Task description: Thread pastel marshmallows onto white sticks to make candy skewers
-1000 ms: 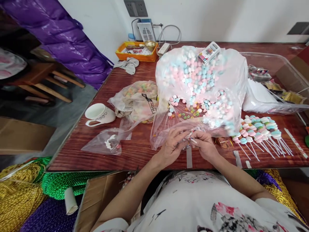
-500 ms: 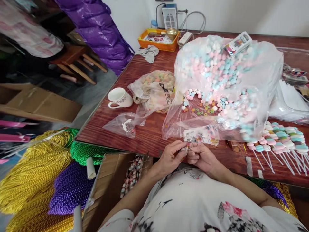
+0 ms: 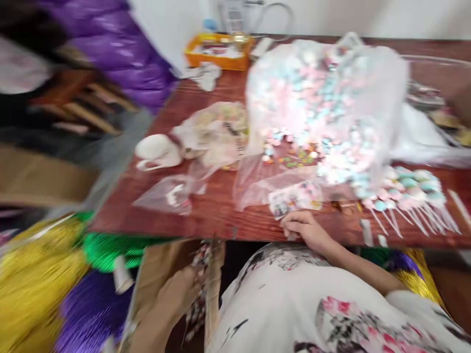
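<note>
My left hand (image 3: 186,282) reaches down into a cardboard box (image 3: 152,267) below the table's front edge. It is over a bunch of small multicoloured pieces (image 3: 198,314); its fingers are smeared by motion, and any hold is unclear. At the table edge rests my right hand (image 3: 301,228), its fingers curled together; what they hold, if anything, is hidden. Just beyond it lie printed cards (image 3: 294,197). Further back, a big clear plastic bag (image 3: 253,181) spills pink, blue and white candy-like pieces (image 3: 331,147) and small coloured rings (image 3: 294,161).
Stick-mounted pastel stacks (image 3: 412,191) lie at the right. On the left are a white cup (image 3: 158,151), a small clear bag (image 3: 162,196) and a bag of rings (image 3: 217,132). An orange tray (image 3: 217,60) stands at the back. Yellow, green and purple strands (image 3: 95,309) hang beside the box.
My left hand has left my right hand and moved down left into the box. My right hand stays at the table edge. The whole view has shifted and blurred.
</note>
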{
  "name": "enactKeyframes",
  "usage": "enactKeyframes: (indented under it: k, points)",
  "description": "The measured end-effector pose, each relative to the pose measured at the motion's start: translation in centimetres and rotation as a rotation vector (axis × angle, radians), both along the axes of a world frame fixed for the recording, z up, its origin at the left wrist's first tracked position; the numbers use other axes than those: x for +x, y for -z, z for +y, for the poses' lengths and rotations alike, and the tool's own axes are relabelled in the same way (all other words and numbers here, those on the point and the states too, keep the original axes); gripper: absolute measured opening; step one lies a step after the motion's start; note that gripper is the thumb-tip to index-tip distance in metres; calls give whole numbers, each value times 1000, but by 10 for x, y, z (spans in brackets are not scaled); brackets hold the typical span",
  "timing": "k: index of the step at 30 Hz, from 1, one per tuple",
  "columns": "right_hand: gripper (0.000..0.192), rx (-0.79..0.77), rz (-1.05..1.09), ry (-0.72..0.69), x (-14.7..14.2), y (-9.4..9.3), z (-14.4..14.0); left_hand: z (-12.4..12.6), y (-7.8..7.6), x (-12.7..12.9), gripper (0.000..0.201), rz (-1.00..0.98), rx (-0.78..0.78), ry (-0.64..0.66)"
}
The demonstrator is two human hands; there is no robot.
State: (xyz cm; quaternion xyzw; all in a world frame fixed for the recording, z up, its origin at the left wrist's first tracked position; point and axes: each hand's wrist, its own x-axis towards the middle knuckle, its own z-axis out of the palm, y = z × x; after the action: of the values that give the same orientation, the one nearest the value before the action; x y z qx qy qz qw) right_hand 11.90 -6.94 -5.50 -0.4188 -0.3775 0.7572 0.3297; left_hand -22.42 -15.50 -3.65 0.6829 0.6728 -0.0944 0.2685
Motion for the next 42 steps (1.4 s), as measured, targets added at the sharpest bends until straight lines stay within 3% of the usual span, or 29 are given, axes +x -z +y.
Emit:
enactKeyframes:
  k: [3,6,8,11,15,20,23,27,30,32,34,36,39,42]
  points:
    - [18,73,6,9,5,2,0,47,12,67,25,-263,366,303]
    - [18,143,-51,184,31,4,-12,93,4,164,24,-417,609,621]
    - [18,164,-121,389,59,7,-28,117,-2,216,22,-264,615,724]
    - [17,213,-262,721,105,11,-56,141,-1,255,19,60,594,708]
    - [16,244,-395,978,142,15,-81,147,11,257,27,168,618,758]
    - [20,307,-485,981,144,19,-70,158,29,231,21,-47,771,884]
    - [19,488,-722,926,158,12,-53,163,36,217,20,-186,906,904]
    - [17,714,-1244,987,199,-6,-40,157,38,211,19,-244,934,794]
    - [22,636,-1708,787,219,-11,-37,155,37,213,18,-257,944,722]
    - [24,528,-1852,625,219,-8,-37,158,37,214,12,-322,965,689]
    - [22,476,-1840,591,213,-4,-37,161,36,214,10,-384,994,652]
    - [21,489,-1703,695,207,-2,-36,164,35,212,12,-372,1011,643]
    - [19,555,-1331,942,202,-7,-27,162,34,210,14,-261,985,688]
    - [19,615,-991,1038,203,-12,-6,155,35,208,17,-205,948,720]
